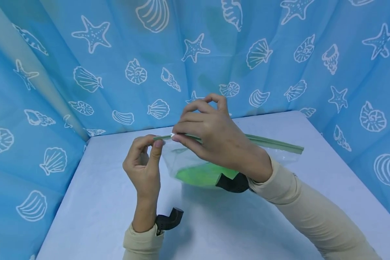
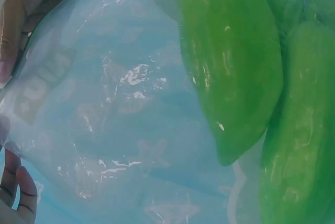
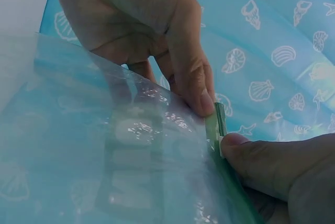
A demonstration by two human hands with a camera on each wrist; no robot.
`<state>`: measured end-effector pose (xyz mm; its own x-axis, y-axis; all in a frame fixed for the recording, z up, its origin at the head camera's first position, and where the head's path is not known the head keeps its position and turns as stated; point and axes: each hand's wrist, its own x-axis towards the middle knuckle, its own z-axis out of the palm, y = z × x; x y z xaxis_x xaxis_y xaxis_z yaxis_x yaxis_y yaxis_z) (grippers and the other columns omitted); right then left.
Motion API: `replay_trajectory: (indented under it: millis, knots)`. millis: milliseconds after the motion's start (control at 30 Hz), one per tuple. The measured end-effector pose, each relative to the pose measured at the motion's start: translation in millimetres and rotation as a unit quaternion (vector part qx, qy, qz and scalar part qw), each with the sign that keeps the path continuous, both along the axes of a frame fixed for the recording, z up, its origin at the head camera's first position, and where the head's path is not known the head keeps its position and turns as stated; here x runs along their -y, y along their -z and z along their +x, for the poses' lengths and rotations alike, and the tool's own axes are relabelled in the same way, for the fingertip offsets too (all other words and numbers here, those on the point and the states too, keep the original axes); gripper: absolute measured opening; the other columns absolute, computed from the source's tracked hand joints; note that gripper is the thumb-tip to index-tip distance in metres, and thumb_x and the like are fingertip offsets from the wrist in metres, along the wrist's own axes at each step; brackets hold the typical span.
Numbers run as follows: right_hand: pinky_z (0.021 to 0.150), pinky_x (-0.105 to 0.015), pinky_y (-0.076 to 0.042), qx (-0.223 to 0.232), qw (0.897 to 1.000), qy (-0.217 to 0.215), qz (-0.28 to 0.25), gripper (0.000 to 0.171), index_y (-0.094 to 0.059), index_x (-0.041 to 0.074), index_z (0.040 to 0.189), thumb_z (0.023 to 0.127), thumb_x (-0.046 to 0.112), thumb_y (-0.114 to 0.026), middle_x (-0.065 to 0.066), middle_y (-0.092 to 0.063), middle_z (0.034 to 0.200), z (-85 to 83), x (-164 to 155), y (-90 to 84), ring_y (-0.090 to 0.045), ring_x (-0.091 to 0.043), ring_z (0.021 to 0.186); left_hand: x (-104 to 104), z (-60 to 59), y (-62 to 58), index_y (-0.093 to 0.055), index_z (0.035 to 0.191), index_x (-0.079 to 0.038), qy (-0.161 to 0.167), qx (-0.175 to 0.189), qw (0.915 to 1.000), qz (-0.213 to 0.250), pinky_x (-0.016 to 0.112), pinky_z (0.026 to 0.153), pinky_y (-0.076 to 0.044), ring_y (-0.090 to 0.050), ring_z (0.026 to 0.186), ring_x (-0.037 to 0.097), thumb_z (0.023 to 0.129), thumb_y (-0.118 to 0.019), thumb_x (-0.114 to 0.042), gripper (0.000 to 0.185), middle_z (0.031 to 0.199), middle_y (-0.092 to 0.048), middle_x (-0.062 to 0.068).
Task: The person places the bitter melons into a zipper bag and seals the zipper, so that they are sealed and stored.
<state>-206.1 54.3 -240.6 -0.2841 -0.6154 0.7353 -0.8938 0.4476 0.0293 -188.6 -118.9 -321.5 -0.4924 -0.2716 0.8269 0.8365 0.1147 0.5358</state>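
Observation:
A clear zip bag point(image 1: 172, 159) hangs over the table, its green zip strip point(image 1: 274, 143) running along the top. Inside it are several smooth, tapered green vegetables point(image 2: 230, 67), large peppers by their look. My left hand point(image 1: 144, 164) pinches the left end of the strip between thumb and index finger. Just beside it, my right hand point(image 1: 211, 131) pinches the small white slider point(image 1: 172, 135), close to that same end. In the right wrist view the thumb presses the slider point(image 3: 222, 147) from the side. The strip's right end sticks out past the right wrist.
A white-covered table point(image 1: 104, 173) lies beneath the bag. Blue curtains point(image 1: 110, 94) with white shell and starfish prints stand behind it and at both sides. Black camera mounts point(image 1: 170, 219) are worn on both wrists.

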Motion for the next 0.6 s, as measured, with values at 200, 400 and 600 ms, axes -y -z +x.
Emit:
replay_trajectory:
  millis: [200, 400, 600]
  knots:
    - [0.093, -0.051, -0.023, 0.003, 1.0, 0.002, 0.004, 0.008, -0.073, 0.017, 0.087, 0.085, 0.022, -0.067, 0.007, -0.067, 0.083, 1.8, -5, -2.5, -0.052, -0.015, 0.099, 2, -0.5, 1.3, -0.06, 0.092, 0.013, -0.001, 0.003, 1.0, 0.002, 0.037, 0.079, -0.046, -0.057, 0.079, 0.022, 0.084, -0.063, 0.003, 0.013, 0.082, -0.062, 0.013]
    - [0.093, -0.052, -0.023, 0.007, 1.0, 0.003, 0.006, 0.008, -0.073, 0.016, 0.088, 0.084, 0.022, -0.068, 0.006, -0.067, 0.084, 2.5, -14, -1.9, -0.052, -0.015, 0.098, 2, -0.4, 0.8, -0.06, 0.092, 0.013, -0.001, 0.005, 1.0, 0.003, 0.037, 0.08, -0.046, -0.057, 0.08, 0.023, 0.084, -0.061, 0.006, 0.011, 0.083, -0.062, 0.013]
    - [0.093, -0.053, -0.023, 0.005, 1.0, 0.007, 0.006, 0.007, -0.073, 0.016, 0.087, 0.084, 0.021, -0.068, 0.005, -0.067, 0.084, 2.6, -24, -0.5, -0.053, -0.016, 0.097, 5, -7.6, 8.5, -0.06, 0.092, 0.013, 0.003, 0.002, 1.0, 0.007, 0.037, 0.079, -0.046, -0.058, 0.08, 0.023, 0.084, -0.061, 0.006, 0.011, 0.084, -0.061, 0.014]
